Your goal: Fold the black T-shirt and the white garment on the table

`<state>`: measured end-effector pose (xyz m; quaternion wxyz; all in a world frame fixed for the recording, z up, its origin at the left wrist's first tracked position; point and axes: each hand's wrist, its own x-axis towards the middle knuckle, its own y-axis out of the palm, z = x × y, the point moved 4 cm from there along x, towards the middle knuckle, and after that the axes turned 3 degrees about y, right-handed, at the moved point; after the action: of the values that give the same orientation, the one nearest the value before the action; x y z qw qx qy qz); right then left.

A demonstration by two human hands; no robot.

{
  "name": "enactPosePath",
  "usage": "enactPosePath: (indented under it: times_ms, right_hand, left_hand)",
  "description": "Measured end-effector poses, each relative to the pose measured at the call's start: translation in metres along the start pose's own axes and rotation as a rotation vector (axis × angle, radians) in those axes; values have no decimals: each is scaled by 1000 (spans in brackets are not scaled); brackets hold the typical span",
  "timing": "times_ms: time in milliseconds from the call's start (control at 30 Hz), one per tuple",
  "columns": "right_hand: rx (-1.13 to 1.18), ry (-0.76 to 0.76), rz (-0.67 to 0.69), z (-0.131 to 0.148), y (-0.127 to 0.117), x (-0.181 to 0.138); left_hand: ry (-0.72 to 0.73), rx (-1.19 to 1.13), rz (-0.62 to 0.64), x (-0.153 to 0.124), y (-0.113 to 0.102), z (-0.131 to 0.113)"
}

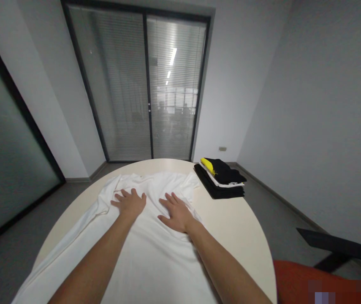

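A white garment [148,253] lies spread over a round cream table [237,228]. My left hand [129,203] rests flat on its upper middle, fingers stretched out toward the far edge. My right hand [175,213] lies flat beside it, a little to the right, fingers spread, palm down on the cloth. Neither hand holds anything. The garment's far end is rumpled, and a sleeve trails off to the left.
A stack of folded clothes [221,178], black and white with a yellow bit on top, sits at the table's far right. An orange chair seat [307,280] with a black armrest [338,245] stands at the lower right. Glass doors with blinds [145,84] face me.
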<state>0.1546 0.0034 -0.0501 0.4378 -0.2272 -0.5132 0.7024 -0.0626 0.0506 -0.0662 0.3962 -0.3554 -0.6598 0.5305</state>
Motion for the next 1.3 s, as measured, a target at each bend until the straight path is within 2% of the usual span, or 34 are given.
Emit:
enactPosePath:
  times_ms: [167, 300, 533, 767, 933, 1067, 1300]
  right_hand:
    - [-37, 193, 19, -17, 6, 30]
    - [-98, 322, -28, -24, 9, 51]
    - [-99, 202, -7, -25, 11, 52]
    - [-108, 284, -26, -14, 10, 34]
    - [-130, 281, -13, -7, 15, 16]
    - [-156, 291, 16, -4, 15, 12]
    - [-113, 211, 66, -12, 2, 19]
  left_hand:
    - [16, -5, -19, 15, 7, 9]
    - [32, -39, -35, 22, 12, 11]
    - [75, -59, 35, 31, 15, 10]
    - [177, -70, 18, 20, 15, 12]
    - [206, -18, 90, 14, 10, 13]
    - [178, 11, 138, 15, 0, 5]
    - [81, 1, 68, 13, 4, -15]
